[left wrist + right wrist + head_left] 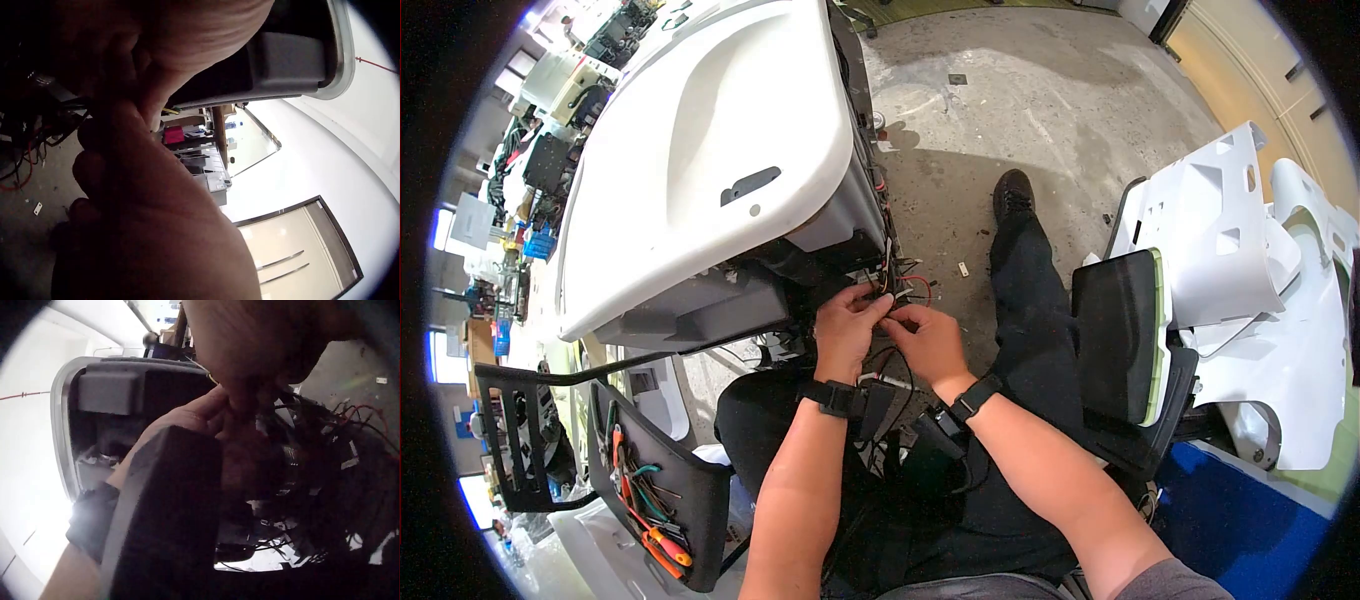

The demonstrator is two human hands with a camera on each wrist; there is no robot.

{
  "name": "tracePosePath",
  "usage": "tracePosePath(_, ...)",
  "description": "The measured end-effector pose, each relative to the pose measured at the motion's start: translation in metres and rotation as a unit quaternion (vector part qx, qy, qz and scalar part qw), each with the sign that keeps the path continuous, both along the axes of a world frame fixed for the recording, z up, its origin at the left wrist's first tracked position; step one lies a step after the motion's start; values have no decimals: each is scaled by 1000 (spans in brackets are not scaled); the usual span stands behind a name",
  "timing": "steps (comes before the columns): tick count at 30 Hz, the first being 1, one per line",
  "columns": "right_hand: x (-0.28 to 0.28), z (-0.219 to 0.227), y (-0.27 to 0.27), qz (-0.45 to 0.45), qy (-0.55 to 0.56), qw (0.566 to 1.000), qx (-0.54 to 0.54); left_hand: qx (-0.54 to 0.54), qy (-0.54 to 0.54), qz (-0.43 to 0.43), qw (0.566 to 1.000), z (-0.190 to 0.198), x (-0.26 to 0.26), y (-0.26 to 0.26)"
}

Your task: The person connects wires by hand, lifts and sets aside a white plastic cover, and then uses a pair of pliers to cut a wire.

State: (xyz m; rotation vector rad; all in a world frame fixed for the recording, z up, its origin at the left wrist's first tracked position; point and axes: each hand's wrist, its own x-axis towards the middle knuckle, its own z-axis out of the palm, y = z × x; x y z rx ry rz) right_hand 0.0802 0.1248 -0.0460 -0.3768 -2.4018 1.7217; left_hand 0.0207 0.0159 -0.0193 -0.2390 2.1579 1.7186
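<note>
Both hands meet at the wire bundle (pixel 887 268) beside a machine with a white cover (pixel 690 150) and grey body. My left hand (pixel 845 328) has its thumb and fingers brought together at a thin wire. Fingertip to fingertip with it, my right hand (pixel 930 345) pinches at the same spot. A thin yellow wire (pixel 213 379) sticks out by the fingers in the right wrist view, and a short yellow piece (pixel 170 111) shows in the left wrist view. The fingers hide most of what they hold. A red wire (pixel 922 282) loops just beyond the right hand.
At left, a black chair seat (pixel 700 500) carries pliers, a screwdriver (pixel 668 545) and other hand tools. White plastic shells (pixel 1215 230) and a black pad (pixel 1115 335) stand at right. Dark cables hang below the hands. A small pale piece (pixel 963 269) lies on the concrete floor (pixel 1040 120).
</note>
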Motion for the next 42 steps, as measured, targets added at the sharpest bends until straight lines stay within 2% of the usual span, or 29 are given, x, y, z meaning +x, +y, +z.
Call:
tracePosePath(2, 0, 1, 0, 2, 10, 1000, 16, -12, -6, -5, 1000, -1, -1, -2)
tracePosePath(4, 0, -2, 0, 13, -37, 995, -97, -17, 0, 1, 1000, -3, -2, -4)
tracePosePath(5, 1, -2, 1, 13, -37, 995, -97, -17, 0, 0, 1000, -3, -2, -4)
tracePosePath(6, 1, -1, 2, -2, -94, 970, -223, -7, 0, 10, 1000, -3, -3, -3)
tracePosePath(7, 1, 0, 3, -17, -149, 927, -344, 4, 0, 20, 1000, -3, -3, -3)
tracePosePath(8, 1, 1, 4, -18, -149, 927, -344, 4, 1, 19, 1000, -4, -4, -3)
tracePosePath(10, 3, 3, 8, 2, -224, 869, -442, 7, -8, 13, 1000, -7, -5, -4)
tracePosePath(11, 4, 2, 8, 2, -224, 869, -442, 7, -8, 13, 1000, -8, -5, -4)
tracePosePath(13, 5, 1, 7, -6, -226, 813, -537, 4, -11, 13, 1000, -8, -5, -4)
tracePosePath(16, 4, 9, 7, 31, -231, 794, -562, 28, -21, 11, 999, -10, -5, -4)
tracePosePath(20, 2, 4, 2, 57, -208, 814, -539, 53, -19, 10, 998, -15, -5, -7)
tracePosePath(22, 1, 2, 2, 49, -181, 866, -464, 75, -18, -2, 997, -16, -6, -7)
tracePosePath(23, 1, -4, 1, 49, -181, 866, -464, 75, -18, -2, 997, -16, -5, -6)
tracePosePath(25, -2, -13, -4, 26, -121, 921, -369, 63, -6, 11, 998, -13, -4, -3)
tracePosePath(28, 0, -10, -2, 21, -120, 939, -321, 24, -20, -11, 999, 3, -2, 0)
tracePosePath(34, 0, -14, -3, 35, -96, 964, -245, -17, -11, -27, 999, 1, -2, -1)
tracePosePath(42, 1, -13, -4, 42, -92, 966, -237, -51, 8, -18, 999, -4, -3, -5)
